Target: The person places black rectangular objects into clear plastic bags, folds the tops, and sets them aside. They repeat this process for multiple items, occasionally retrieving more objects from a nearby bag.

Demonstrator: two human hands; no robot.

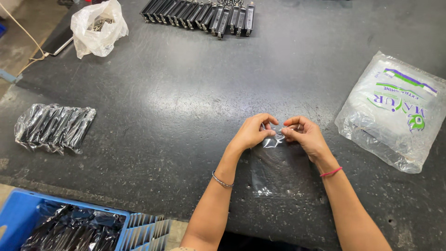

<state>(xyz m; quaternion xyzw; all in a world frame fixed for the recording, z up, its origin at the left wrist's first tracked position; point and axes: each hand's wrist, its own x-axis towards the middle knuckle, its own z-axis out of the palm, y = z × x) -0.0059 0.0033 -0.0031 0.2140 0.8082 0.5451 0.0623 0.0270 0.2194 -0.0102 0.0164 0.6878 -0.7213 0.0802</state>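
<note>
A small clear plastic bag (278, 169) lies flat on the dark table (186, 107) in front of me. My left hand (253, 132) pinches the bag's far edge with fingers closed on the film. My right hand (304, 135) pinches the same edge from the other side, fingertips almost touching the left hand's. The film crumples between the two hands. A metal bangle is on my left wrist, a red thread on my right.
A row of black parts (200, 16) stands at the far edge. A white bag with metal pieces (97, 28) sits far left. Wrapped black parts (53, 126) lie at left. A pack of clear bags (395, 111) lies at right. A blue crate (28, 214) sits at near left.
</note>
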